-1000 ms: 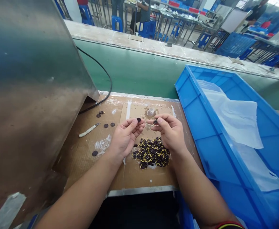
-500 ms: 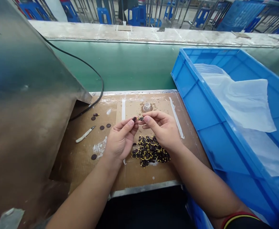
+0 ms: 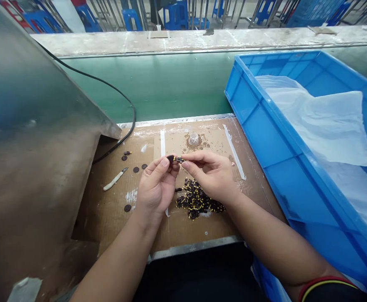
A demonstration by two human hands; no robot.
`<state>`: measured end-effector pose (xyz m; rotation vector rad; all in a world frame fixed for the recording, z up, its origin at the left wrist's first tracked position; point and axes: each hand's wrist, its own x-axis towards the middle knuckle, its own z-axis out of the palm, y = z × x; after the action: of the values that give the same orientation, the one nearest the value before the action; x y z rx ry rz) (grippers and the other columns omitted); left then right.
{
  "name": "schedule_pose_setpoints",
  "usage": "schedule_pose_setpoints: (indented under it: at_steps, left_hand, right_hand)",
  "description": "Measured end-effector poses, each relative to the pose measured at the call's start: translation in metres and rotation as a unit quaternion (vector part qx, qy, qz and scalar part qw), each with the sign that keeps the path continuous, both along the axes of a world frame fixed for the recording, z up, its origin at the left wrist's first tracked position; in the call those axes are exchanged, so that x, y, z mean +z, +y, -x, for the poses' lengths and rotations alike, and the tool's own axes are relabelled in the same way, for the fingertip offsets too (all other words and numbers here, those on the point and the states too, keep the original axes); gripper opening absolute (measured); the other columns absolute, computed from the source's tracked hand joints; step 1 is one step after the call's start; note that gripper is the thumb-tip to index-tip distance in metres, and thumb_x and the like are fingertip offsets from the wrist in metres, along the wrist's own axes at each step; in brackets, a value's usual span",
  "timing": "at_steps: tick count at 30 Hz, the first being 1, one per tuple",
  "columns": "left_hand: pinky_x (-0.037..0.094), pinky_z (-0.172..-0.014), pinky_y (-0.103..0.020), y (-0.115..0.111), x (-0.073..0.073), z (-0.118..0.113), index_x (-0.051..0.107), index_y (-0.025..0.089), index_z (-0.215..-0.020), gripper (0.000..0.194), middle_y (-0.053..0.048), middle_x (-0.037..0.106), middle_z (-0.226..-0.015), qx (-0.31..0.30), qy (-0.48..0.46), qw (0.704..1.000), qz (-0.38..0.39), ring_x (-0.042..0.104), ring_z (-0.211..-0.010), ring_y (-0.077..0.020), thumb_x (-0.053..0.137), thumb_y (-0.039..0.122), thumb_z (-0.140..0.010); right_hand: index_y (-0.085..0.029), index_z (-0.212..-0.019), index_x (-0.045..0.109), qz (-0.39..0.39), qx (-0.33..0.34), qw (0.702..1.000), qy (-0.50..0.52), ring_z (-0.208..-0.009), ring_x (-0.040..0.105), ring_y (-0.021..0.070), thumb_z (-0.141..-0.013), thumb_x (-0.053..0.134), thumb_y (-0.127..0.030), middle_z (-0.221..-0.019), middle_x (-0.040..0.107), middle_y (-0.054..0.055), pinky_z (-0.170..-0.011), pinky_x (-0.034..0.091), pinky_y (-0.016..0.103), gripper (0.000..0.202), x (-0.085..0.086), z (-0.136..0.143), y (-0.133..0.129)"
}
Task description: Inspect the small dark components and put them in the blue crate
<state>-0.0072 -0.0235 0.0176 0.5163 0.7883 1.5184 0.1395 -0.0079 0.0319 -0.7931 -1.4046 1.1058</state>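
Between thumb and fingers, my left hand (image 3: 156,184) pinches a dark round disc (image 3: 170,159). My right hand (image 3: 213,174) grips a small black part with yellow ends (image 3: 179,160), whose left tip meets the disc. Both hands are close together above the cardboard-covered bench. Beneath my right hand lies a heap of small black-and-yellow parts (image 3: 196,199), partly covered by it. Several loose dark discs (image 3: 127,208) lie to the left, near a white-handled knife (image 3: 115,179).
A large blue crate (image 3: 259,121) with white sheets (image 3: 324,121) inside stands at the right. At the left rises a metal housing (image 3: 39,138), with a black cable (image 3: 108,82) beside it. A small clear cup (image 3: 194,139) stands behind my hands.
The disc in my left hand is turned to show more of its face, and the black-and-yellow part now meets it. The whole view has shifted slightly.
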Motion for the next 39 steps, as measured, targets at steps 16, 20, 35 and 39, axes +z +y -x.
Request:
schedule_pose_setpoints:
  at_steps: [16, 20, 35, 39]
  left_hand:
    - [0.054, -0.099, -0.028, -0.002, -0.002, 0.001, 0.079, 0.027, -0.086, 0.01, -0.001, 0.076, -0.1, -0.003, 0.047, 0.999, -0.01, 0.069, -0.096, -0.013, 0.083, 0.03, -0.077]
    - [0.054, -0.101, -0.029, -0.002, -0.003, 0.0, 0.08, 0.029, -0.086, 0.011, 0.0, 0.076, -0.1, -0.009, 0.055, 0.998, -0.019, 0.069, -0.099, -0.0136, 0.085, 0.032, -0.077]
    - [0.057, -0.103, -0.035, -0.013, 0.001, -0.019, 0.079, 0.023, -0.102, 0.015, -0.005, 0.076, -0.108, 0.145, 0.289, 0.941, -0.098, 0.072, -0.106, -0.02, 0.076, 0.022, -0.087]
    - [0.058, -0.102, -0.033, -0.012, 0.0, -0.018, 0.078, 0.022, -0.104, 0.016, -0.005, 0.076, -0.109, 0.152, 0.317, 0.93, -0.112, 0.073, -0.105, -0.0194, 0.074, 0.02, -0.089]
  right_hand:
    - [-0.026, -0.1, 0.079, -0.005, -0.014, 1.0, -0.019, -0.09, 0.075, 0.0181, -0.085, 0.078, -0.026, -0.098, 0.079, 0.002, -0.083, 0.065, 0.036, 0.015, -0.001, 0.0, -0.002]
    - [-0.027, -0.101, 0.079, -0.016, -0.025, 0.999, -0.037, -0.09, 0.074, 0.0183, -0.086, 0.077, -0.026, -0.098, 0.079, 0.002, -0.082, 0.064, 0.037, 0.015, -0.001, 0.0, -0.002]
    - [-0.031, -0.106, 0.078, -0.13, -0.087, 0.977, -0.146, -0.099, 0.075, 0.02, -0.093, 0.068, -0.019, -0.107, 0.079, 0.0, -0.092, 0.062, 0.041, 0.021, 0.004, -0.002, -0.005]
    - [-0.028, -0.105, 0.077, -0.154, -0.095, 0.97, -0.164, -0.098, 0.076, 0.019, -0.094, 0.067, -0.018, -0.105, 0.08, 0.001, -0.091, 0.063, 0.039, 0.018, 0.004, 0.0, -0.005]
